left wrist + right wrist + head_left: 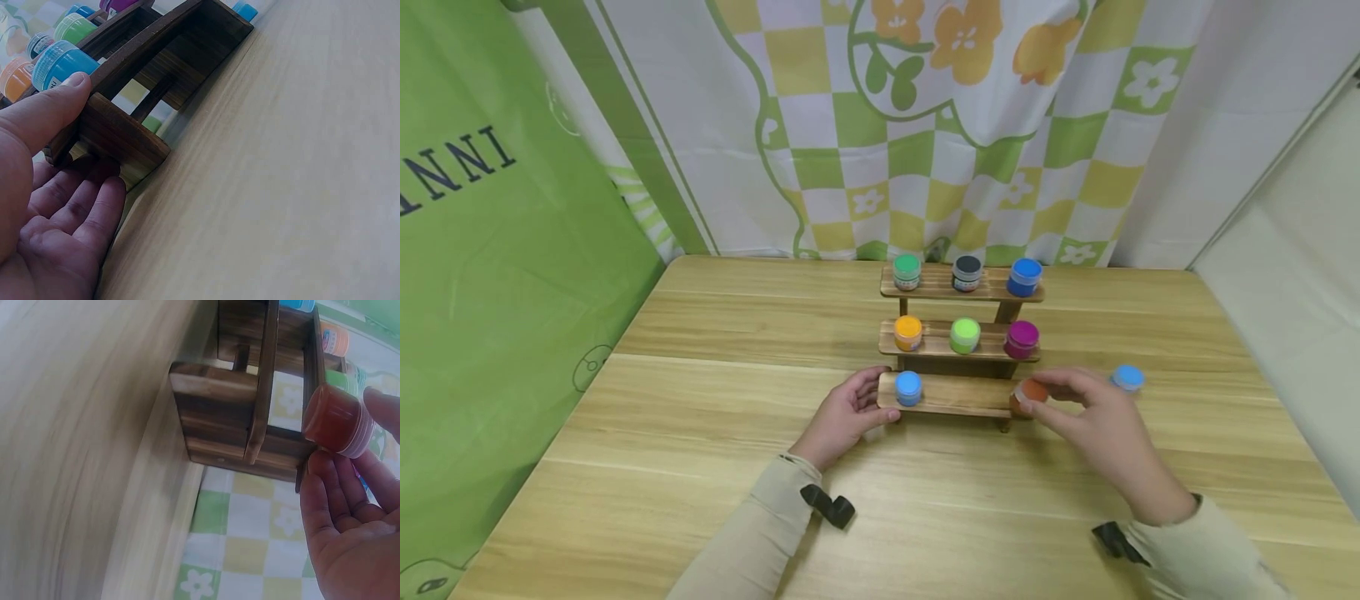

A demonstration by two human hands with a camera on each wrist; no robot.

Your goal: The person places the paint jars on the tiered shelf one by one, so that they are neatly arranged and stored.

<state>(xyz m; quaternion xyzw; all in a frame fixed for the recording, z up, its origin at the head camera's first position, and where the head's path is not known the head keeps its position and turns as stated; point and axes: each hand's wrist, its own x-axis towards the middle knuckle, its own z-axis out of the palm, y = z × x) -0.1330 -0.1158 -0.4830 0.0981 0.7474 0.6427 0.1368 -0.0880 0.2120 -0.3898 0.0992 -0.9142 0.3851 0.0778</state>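
Head view showed the orange-red paint jar (1030, 392) at the right end of the lowest step of the three-tier wooden rack (958, 393), pinched between the thumb and fingers of the right hand (1101, 429). In the right wrist view the same jar (337, 420) sat against the end of the step, fingertips (381, 403) curled round it from above and below. Whether its base rested fully on the wood could not be told.

The left hand (844, 417) was at the opposite end of that step, thumb laid on top of the board and fingers (94, 206) curled beneath it, gripping the rack's edge. A light blue jar (908, 387) stood on the step just beside that thumb.

The middle step carried an orange jar (907, 332), a lime green jar (965, 335) and a magenta jar (1022, 338). The top step carried a green jar (906, 271), a black jar (967, 272) and a blue jar (1024, 277). Another light blue jar (1127, 377) stood off the rack on the wooden table (700, 417), just beyond the right hand.

Both forearms wore beige sleeves (752, 533). A green-and-yellow checked flower curtain (925, 150) hung behind the table, with a green banner (490, 250) to the left.
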